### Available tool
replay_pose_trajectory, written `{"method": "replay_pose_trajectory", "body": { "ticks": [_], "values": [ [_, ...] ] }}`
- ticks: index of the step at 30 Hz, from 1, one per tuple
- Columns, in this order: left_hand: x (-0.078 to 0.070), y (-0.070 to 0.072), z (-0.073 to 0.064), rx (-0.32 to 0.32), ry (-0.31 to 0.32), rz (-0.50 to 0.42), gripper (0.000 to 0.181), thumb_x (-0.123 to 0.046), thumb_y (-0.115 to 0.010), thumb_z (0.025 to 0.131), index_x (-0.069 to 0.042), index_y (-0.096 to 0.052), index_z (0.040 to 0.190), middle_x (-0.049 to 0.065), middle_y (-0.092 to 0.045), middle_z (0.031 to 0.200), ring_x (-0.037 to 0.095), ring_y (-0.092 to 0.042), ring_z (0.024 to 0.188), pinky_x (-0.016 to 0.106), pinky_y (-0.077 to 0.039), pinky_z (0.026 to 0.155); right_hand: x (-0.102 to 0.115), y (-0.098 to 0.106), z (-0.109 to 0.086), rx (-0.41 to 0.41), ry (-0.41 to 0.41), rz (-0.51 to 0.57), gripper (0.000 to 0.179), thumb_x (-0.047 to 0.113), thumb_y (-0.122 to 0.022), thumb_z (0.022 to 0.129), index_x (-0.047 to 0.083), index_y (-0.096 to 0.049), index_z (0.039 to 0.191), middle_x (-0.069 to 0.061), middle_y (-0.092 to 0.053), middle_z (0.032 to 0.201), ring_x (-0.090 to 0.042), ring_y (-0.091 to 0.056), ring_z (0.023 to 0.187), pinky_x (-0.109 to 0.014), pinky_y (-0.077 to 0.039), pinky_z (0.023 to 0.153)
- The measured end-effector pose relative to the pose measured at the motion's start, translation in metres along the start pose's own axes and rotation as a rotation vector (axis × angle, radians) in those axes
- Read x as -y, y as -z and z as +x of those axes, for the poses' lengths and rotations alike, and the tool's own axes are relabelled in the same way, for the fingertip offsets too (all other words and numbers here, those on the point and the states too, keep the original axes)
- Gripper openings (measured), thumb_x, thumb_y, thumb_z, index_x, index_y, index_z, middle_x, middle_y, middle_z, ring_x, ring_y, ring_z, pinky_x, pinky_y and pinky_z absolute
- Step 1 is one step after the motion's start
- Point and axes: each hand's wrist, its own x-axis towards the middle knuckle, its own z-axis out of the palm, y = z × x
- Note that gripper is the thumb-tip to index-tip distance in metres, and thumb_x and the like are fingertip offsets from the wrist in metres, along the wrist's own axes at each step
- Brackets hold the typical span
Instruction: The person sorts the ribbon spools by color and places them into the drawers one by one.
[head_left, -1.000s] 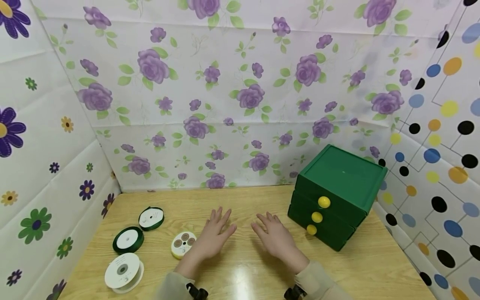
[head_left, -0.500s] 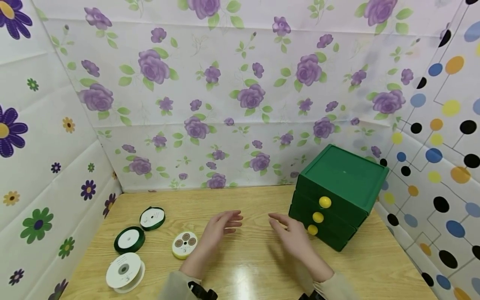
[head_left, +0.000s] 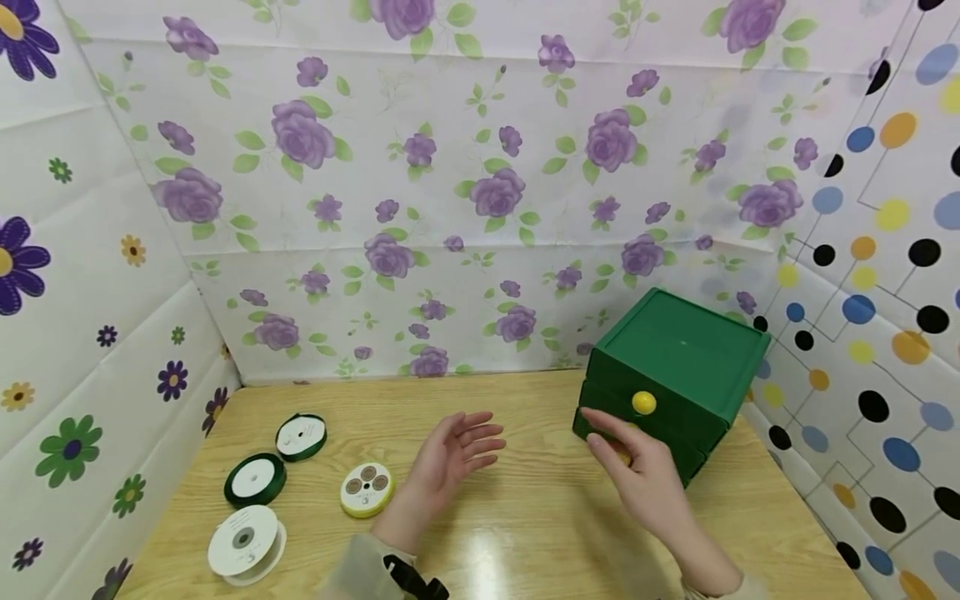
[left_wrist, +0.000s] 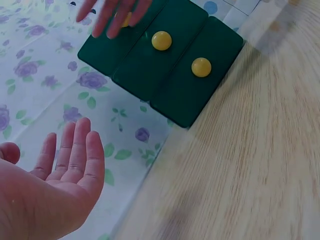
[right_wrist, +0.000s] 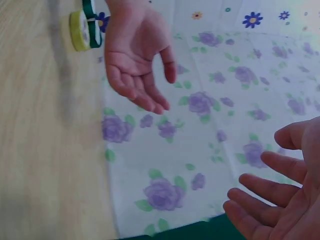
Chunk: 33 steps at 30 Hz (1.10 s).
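My left hand (head_left: 442, 467) hovers over the middle of the table, palm turned inward, fingers loosely extended and holding nothing. To its left lies a ribbon spool with a yellow edge (head_left: 367, 490). My right hand (head_left: 645, 479) is raised before the green drawer box (head_left: 682, 350), overlapping its lower drawers in the head view; its fingers are spread and nothing is in them. A yellow knob (head_left: 643, 403) on the top drawer shows above the right hand. In the left wrist view the drawer fronts (left_wrist: 172, 55) are flush, each with a yellow knob.
At the left of the wooden table (head_left: 525, 542) lie a white spool (head_left: 243, 542), a dark green ribbon spool (head_left: 255, 479) and another green-edged spool (head_left: 302, 435). Flowered cloth (head_left: 495, 196) stands behind the table, with patterned sheets on both sides.
My right hand has moved right, from the table's middle to in front of the drawer box. The left hand has shifted slightly right and turned its palm inward. The spools and box stay put.
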Motion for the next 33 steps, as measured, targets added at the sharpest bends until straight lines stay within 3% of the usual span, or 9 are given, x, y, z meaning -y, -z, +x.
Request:
{"method": "replay_pose_trajectory", "body": {
  "ticks": [5,8,12,17,20,26,29,33],
  "values": [
    [-0.001,-0.012,0.005,0.031,-0.022,0.006,0.057,-0.043,-0.040,0.116,0.001,-0.055,0.150,0.015,-0.068,0.138,0.027,-0.068,0.123,0.041,-0.055,0.106,0.012,0.031,-0.002,-0.160,0.174,-0.036,0.041,0.000,-0.067,0.105,0.013,-0.070,0.143,-0.008,-0.072,0.136,-0.005,-0.070,0.114,-0.014,-0.055,0.092],
    [-0.003,-0.020,0.009,0.049,-0.046,0.032,0.058,-0.045,-0.042,0.116,0.000,-0.056,0.150,0.013,-0.068,0.139,0.027,-0.067,0.124,0.041,-0.054,0.106,0.014,0.052,-0.004,-0.272,0.229,-0.071,0.043,-0.008,-0.067,0.101,0.008,-0.071,0.141,-0.013,-0.073,0.134,-0.001,-0.069,0.114,-0.011,-0.052,0.092],
    [-0.005,-0.032,0.016,0.058,-0.059,0.044,0.057,-0.045,-0.043,0.116,-0.002,-0.058,0.150,0.014,-0.067,0.140,0.028,-0.067,0.125,0.042,-0.054,0.106,0.009,0.078,-0.005,-0.428,0.183,-0.106,0.041,-0.007,-0.067,0.102,0.007,-0.071,0.141,-0.013,-0.071,0.138,0.001,-0.067,0.118,-0.009,-0.050,0.092],
    [-0.007,-0.045,0.023,0.047,-0.055,0.054,0.053,-0.042,-0.044,0.115,-0.004,-0.060,0.149,0.015,-0.067,0.141,0.030,-0.065,0.128,0.043,-0.054,0.107,-0.010,0.099,-0.005,-0.552,0.028,-0.138,0.047,0.004,-0.065,0.107,0.016,-0.063,0.152,-0.007,-0.060,0.154,-0.003,-0.054,0.138,-0.007,-0.046,0.098],
    [-0.007,-0.050,0.027,0.047,-0.058,0.075,0.053,-0.042,-0.045,0.115,-0.004,-0.060,0.149,0.016,-0.066,0.142,0.030,-0.065,0.128,0.044,-0.053,0.108,-0.023,0.105,-0.005,-0.536,-0.087,-0.119,0.054,0.015,-0.062,0.110,0.024,-0.050,0.161,0.000,-0.045,0.166,-0.005,-0.042,0.148,-0.010,-0.042,0.106],
    [-0.009,-0.058,0.031,0.065,-0.072,0.100,0.055,-0.043,-0.045,0.115,-0.003,-0.057,0.151,0.017,-0.064,0.145,0.030,-0.065,0.129,0.044,-0.053,0.108,-0.038,0.111,-0.007,-0.350,-0.302,-0.006,0.067,0.039,-0.047,0.116,0.025,-0.014,0.173,0.003,-0.010,0.179,-0.016,-0.012,0.163,-0.003,-0.025,0.111],
    [-0.009,-0.061,0.031,0.063,-0.072,0.097,0.054,-0.042,-0.046,0.114,-0.004,-0.058,0.150,0.017,-0.065,0.144,0.029,-0.065,0.128,0.043,-0.054,0.107,-0.040,0.113,-0.007,-0.274,-0.346,0.054,0.073,0.045,-0.043,0.116,0.022,-0.003,0.172,-0.003,-0.001,0.179,-0.025,-0.005,0.164,-0.003,-0.021,0.112],
    [-0.007,-0.062,0.031,0.059,-0.062,0.088,0.051,-0.041,-0.046,0.114,-0.004,-0.060,0.148,0.015,-0.067,0.141,0.029,-0.066,0.126,0.041,-0.055,0.105,-0.043,0.114,-0.005,-0.230,-0.370,0.095,0.075,0.048,-0.044,0.115,0.022,-0.002,0.171,-0.009,-0.003,0.178,-0.031,-0.010,0.163,-0.007,-0.028,0.113]
  ]
}}
